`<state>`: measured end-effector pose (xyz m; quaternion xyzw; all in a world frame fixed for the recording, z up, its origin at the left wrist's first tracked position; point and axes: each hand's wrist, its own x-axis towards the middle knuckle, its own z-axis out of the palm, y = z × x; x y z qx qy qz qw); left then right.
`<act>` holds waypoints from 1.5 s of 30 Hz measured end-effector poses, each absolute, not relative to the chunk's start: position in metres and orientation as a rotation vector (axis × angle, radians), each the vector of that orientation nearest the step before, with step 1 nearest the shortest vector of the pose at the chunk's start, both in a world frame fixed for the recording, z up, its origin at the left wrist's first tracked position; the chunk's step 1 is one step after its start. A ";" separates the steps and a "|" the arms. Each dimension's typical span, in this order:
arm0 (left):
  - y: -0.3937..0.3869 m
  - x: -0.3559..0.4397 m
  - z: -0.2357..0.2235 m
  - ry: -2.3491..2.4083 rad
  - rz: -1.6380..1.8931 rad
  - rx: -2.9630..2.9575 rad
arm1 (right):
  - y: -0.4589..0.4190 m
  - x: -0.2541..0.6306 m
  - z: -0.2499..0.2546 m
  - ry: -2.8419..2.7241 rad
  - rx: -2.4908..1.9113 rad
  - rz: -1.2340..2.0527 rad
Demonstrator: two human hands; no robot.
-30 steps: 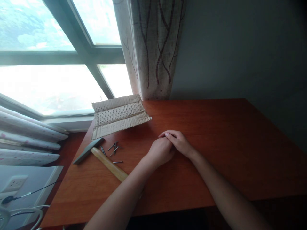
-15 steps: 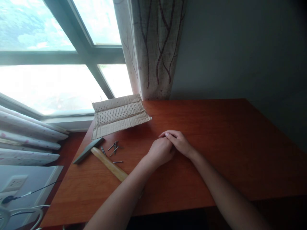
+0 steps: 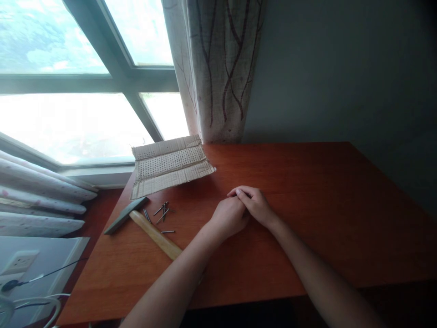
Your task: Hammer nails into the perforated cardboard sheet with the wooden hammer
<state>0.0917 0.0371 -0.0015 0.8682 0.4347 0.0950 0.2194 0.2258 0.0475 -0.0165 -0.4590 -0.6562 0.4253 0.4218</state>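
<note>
My left hand (image 3: 228,215) rests on the brown table, closed, most of its fingers hidden under my right hand. Folded over its knuckles is my right hand (image 3: 255,202), also closed, its thumb lying on the left hand. I see no object in either one. A hammer (image 3: 155,234) with a pale wooden handle and a dark metal head lies to the left; my left forearm covers the handle's end. Several metal nails (image 3: 164,213) are scattered between the hammer and my left hand, a few of them in a loose heap.
A creased piece of cardboard (image 3: 172,165) with rows of small holes lies at the table's back left corner. The table (image 3: 324,205) reaches the wall on the far side. A window, curtains (image 3: 221,68), a wall socket (image 3: 21,263) and cables are at the left.
</note>
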 end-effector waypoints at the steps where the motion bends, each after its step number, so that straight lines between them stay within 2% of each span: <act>1: 0.037 0.092 -0.002 1.199 0.268 2.402 | 0.047 0.225 -0.017 -1.649 -1.152 1.037; 11: 0.037 0.090 -0.004 1.145 0.324 2.443 | 0.041 0.226 -0.010 -1.774 -1.177 0.664; 19: 0.037 0.091 -0.004 1.163 0.310 2.444 | 0.041 0.228 -0.009 -1.838 -1.167 0.573; 32: 0.036 0.091 -0.005 1.195 0.276 2.457 | 0.048 0.229 -0.013 -1.770 -1.187 0.749; 38: 0.000 0.074 0.011 1.112 0.322 2.469 | 0.045 0.224 -0.015 -1.803 -1.171 0.944; 45: -0.040 0.016 0.024 1.090 0.660 2.276 | 0.013 0.190 -0.005 -2.012 -1.088 0.961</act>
